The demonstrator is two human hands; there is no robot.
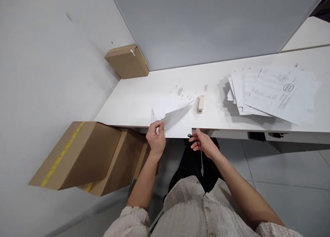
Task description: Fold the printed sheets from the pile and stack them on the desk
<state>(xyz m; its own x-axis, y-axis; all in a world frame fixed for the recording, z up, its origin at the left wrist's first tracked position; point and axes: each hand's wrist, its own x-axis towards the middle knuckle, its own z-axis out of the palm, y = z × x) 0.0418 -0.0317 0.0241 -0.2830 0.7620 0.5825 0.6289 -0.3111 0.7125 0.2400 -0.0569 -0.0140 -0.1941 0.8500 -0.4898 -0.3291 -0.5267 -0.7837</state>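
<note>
A white sheet of paper (179, 123) lies at the front edge of the white table, its lower part jutting past the edge. Over it rises a lifted sheet with an uneven upper edge, its underside in shadow. My left hand (156, 135) is closed, pinching the paper's left side between thumb and fingers. At the lower right corner of the paper, my right hand (202, 142) has its fingers loosely bent and apart. A small dark spot shows by its fingertips; I cannot tell what it is. Just beyond the paper, a beige stapler (201, 104) rests on the table.
A pile of printed papers (273, 92) spreads over the right of the table (216, 121). One brown carton (129, 62) stands in the back left corner. More taped cartons (87, 154) are stacked at the left, below table height. A grey panel (206, 27) borders the back.
</note>
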